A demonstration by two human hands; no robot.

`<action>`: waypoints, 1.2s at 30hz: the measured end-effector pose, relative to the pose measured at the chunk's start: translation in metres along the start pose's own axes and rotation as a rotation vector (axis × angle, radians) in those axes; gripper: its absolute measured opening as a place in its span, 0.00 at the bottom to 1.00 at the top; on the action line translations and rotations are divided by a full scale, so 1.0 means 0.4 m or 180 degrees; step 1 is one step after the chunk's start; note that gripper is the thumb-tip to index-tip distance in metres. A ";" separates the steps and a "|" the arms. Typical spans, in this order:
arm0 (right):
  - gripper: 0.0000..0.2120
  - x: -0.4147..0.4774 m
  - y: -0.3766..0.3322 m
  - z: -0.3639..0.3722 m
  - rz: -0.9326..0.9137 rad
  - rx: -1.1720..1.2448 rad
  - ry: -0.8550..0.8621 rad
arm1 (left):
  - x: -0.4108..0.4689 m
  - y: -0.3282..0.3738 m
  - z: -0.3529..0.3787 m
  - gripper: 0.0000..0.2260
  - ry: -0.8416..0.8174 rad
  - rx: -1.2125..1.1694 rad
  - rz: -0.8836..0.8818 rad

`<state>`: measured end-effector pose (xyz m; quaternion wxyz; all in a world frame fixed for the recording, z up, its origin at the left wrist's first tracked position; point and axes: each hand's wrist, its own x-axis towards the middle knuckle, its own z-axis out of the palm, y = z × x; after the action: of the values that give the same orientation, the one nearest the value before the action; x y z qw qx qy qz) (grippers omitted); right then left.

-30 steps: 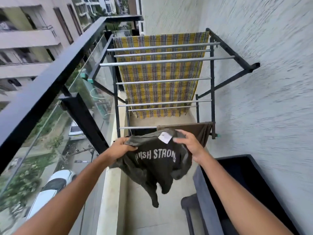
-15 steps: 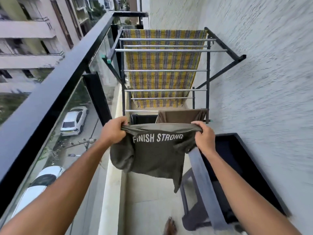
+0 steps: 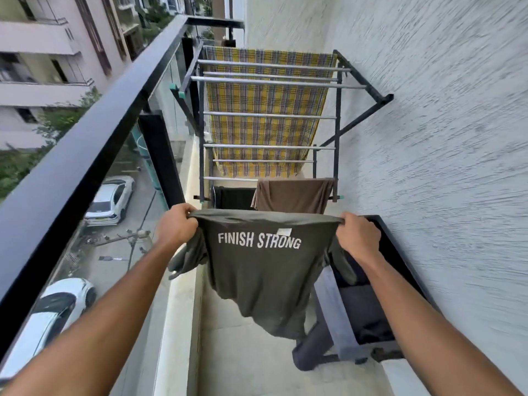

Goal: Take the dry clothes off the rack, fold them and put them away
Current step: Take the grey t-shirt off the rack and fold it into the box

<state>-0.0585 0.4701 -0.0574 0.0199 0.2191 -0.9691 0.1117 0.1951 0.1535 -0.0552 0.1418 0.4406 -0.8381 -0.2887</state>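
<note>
I hold a dark olive T-shirt point(image 3: 257, 270) printed FINISH STRONG stretched out in front of me. My left hand point(image 3: 175, 225) grips its left shoulder and my right hand point(image 3: 357, 237) grips its right shoulder; the body hangs down freely. Behind it stands the metal drying rack point(image 3: 268, 81) with silver bars. A yellow plaid cloth point(image 3: 265, 130) hangs over the rack's far side. On the lowest near bar hang a brown garment point(image 3: 294, 195) and a black garment point(image 3: 233, 197).
A black-rimmed grey bin point(image 3: 328, 304) with dark clothes inside stands low at the right, against the textured white wall point(image 3: 457, 138). The black balcony railing point(image 3: 85, 144) with glass panels runs along the left. The narrow tiled floor point(image 3: 228, 361) lies below.
The crumpled shirt has been pulled out flat between my hands, which moved apart to its shoulders. The printed side now faces me fully, and my view has stepped back from the rack.
</note>
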 end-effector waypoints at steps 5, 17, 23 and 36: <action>0.08 -0.015 0.035 0.040 0.0652 0.2139 -0.0065 | -0.022 0.029 0.037 0.13 -0.0026 -0.1105 -0.0256; 0.09 -0.027 0.031 0.042 0.1057 0.4491 0.0151 | -0.049 0.092 0.079 0.15 -0.0235 -0.3501 -0.1032; 0.20 -0.025 0.013 -0.014 0.1021 0.6014 -0.0319 | -0.059 0.123 0.080 0.21 -0.0498 -0.3292 -0.0373; 0.12 -0.055 0.137 -0.013 -0.0542 0.2340 -0.0118 | -0.077 0.100 0.105 0.12 -0.0058 -0.0118 0.0944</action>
<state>-0.0621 0.5287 -0.0657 -0.0683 0.2934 -0.8428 0.4460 0.1658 0.2115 -0.0635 0.1834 0.3067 -0.8897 -0.2841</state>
